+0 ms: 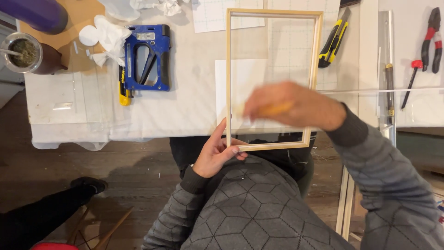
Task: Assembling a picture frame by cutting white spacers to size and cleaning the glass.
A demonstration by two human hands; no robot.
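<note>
Wooden frame (272, 78) overhangs table (185, 106) edge; left hand (216, 153) fingers pinch lower corner, steadying; right hand (291, 105) blurred, fingers pressed on yellowish object.

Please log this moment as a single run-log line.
left hand: grips wooden frame bottom corner | right hand: blurred over frame, holding something yellowish | frame: overhanging table edge

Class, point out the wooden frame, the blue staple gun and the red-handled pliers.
wooden frame (317, 69), head view, right rail.
blue staple gun (163, 60), head view, right side of body.
red-handled pliers (434, 39), head view, the handles.
</note>
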